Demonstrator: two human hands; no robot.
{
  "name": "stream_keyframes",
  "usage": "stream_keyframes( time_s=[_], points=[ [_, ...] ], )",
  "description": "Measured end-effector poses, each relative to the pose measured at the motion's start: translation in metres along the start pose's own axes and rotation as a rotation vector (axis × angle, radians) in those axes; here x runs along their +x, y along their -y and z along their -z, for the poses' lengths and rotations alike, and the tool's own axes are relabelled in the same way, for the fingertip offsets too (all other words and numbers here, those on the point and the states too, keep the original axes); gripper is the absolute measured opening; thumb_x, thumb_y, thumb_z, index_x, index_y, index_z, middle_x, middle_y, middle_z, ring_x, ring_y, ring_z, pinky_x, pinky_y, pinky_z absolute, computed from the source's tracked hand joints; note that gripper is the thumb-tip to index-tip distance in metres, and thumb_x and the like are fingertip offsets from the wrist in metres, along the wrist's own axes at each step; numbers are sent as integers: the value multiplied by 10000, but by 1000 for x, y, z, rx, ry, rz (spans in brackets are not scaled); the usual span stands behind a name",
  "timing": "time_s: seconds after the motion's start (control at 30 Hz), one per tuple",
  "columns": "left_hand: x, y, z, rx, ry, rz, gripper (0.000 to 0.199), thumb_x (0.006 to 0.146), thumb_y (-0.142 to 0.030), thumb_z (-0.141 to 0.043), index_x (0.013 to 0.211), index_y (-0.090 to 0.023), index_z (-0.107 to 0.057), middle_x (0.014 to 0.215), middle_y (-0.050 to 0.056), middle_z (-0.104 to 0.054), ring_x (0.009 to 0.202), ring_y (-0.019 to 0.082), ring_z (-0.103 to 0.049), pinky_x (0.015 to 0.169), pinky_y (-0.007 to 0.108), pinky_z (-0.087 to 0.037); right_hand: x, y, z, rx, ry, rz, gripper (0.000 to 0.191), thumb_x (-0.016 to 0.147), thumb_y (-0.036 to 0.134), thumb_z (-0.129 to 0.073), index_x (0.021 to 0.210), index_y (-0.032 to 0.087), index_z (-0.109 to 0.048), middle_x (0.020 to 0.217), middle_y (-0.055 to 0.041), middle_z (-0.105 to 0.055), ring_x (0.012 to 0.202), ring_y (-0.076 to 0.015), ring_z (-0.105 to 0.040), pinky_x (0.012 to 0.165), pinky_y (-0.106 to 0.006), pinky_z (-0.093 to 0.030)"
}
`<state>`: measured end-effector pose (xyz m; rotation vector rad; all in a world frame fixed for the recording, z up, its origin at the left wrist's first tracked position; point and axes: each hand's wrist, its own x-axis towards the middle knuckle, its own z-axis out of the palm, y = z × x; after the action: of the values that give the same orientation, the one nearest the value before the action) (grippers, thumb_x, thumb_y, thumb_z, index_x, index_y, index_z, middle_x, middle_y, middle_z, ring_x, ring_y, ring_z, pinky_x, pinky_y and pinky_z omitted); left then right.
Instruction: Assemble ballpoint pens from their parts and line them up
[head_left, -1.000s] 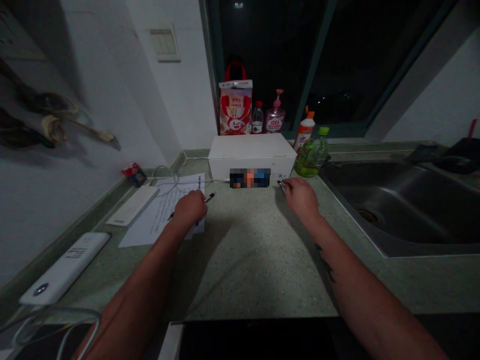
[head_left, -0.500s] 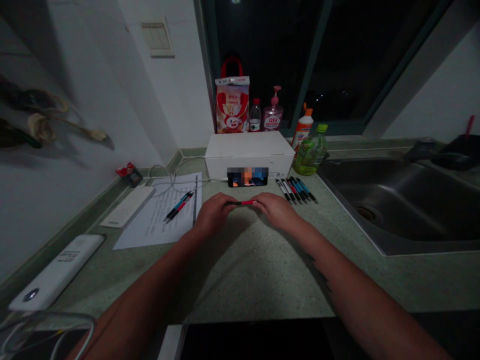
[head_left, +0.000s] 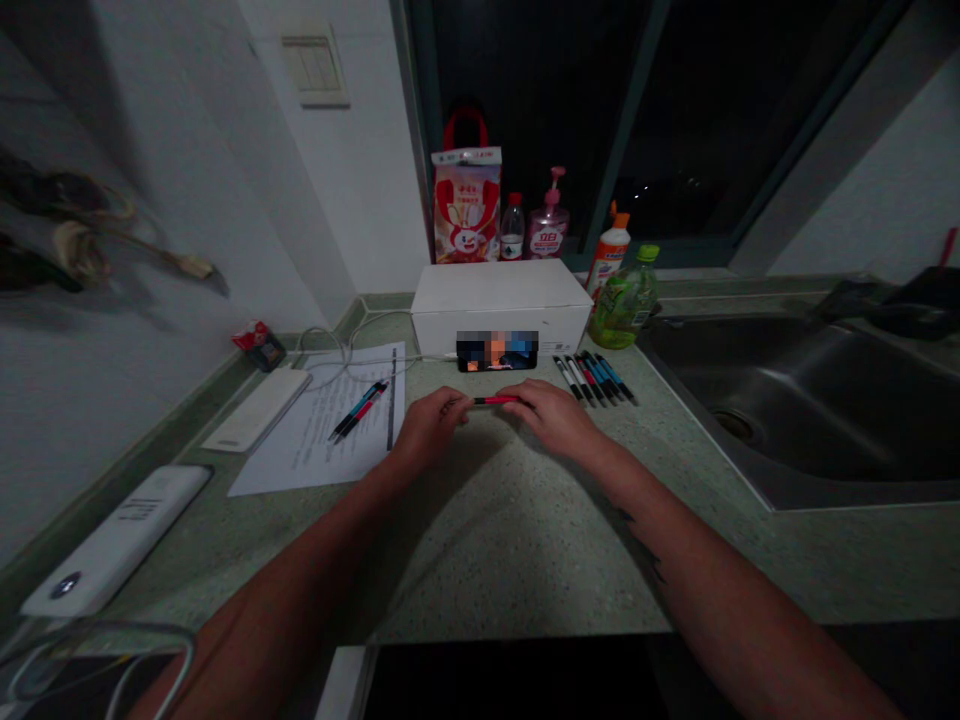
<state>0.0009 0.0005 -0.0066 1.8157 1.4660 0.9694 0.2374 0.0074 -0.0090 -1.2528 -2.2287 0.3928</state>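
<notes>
Red pen [head_left: 496, 400] is pinched at both sides: the fingers of L hand [head_left: 427, 430] close on its dark end, and the fingers of R hand [head_left: 555, 415] hold the red end btwn thumb and forefinger. The exact contact of L hand is hard to see, b/c its fingers cover that end. The pen lies roughly level, raised above the surface [head_left: 495, 540], w/ its middle part free btwn the hands.

For handling, I judge it v. light, stiff and not fragile. The barrel is prob. smooth plastic, so it can roll or slip a bit if the pinch is weak. A good hold is w/ thumb & forefinger on the barrel near one end, or at the middle for better balance; pressing on the tip or the button end is less secure, IMO.

Just beyond the hands, a phone [head_left: 496, 352] leans on a white box [head_left: 499, 290], w/ a cable [head_left: 431, 357] at its L side. To the R of the phone, a row of pens [head_left: 594, 376] lies side by side, slanted, near a green bottle [head_left: 619, 325]. On the L, two pens [head_left: 364, 410] rest close together on a printed paper [head_left: 300, 440]. Farther R is the sink [head_left: 810, 400].
</notes>
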Motion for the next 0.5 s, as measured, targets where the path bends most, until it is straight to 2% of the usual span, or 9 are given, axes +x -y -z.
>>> stream_keyframes(
  time_s=[0.13, 0.23, 0.37, 0.43, 0.5],
  points=[
    [-2, -3, -2, 57, 15, 9, 285, 972, -390, -612, 750, -231, -693, 710, 11, -736, 717, 219, -684, 732, 324, -522, 0, 3, 0, 35, -14, 18, 239, 1085, 285, -571, 1087, 244, -807, 1061, -88, -765, 1065, -258, -696, 950, -398, -534],
    [-3, -1, -5, 92, 32, 20, 361, 1003, -431, -565, 725, -236, -688, 669, 16, -712, 683, 223, -668, 711, 334, -494, 0, 5, 0, 62, -44, 43, 155, 1035, 284, -663, 1107, 229, -789, 1104, -96, -756, 1085, -263, -689, 938, -386, -533],
    [-3, 1, -6, 106, 40, -44, 366, 990, -450, -559, 707, -243, -665, 699, 25, -728, 697, 222, -660, 704, 334, -475, 0, 6, -3, 56, 20, -43, 204, 1069, 313, -606, 1055, 255, -801, 1065, -84, -783, 1007, -260, -712, 899, -393, -535],
    [-4, 2, -6, 111, 45, -37, 380, 996, -463, -541, 716, -242, -672, 682, 24, -719, 679, 220, -653, 691, 336, -471, 0, 6, -4, 53, 17, -31, 188, 1055, 299, -629, 1017, 245, -805, 1029, -86, -779, 1012, -263, -710, 906, -395, -533],
    [-4, 2, -6, 103, 48, -18, 394, 1004, -476, -525, 734, -239, -685, 667, 22, -709, 666, 221, -653, 685, 337, -473, 0, 6, -4, 69, -19, -5, 134, 1014, 282, -694, 1084, 240, -800, 1092, -92, -771, 1069, -268, -701, 930, -394, -531]
  ],
)
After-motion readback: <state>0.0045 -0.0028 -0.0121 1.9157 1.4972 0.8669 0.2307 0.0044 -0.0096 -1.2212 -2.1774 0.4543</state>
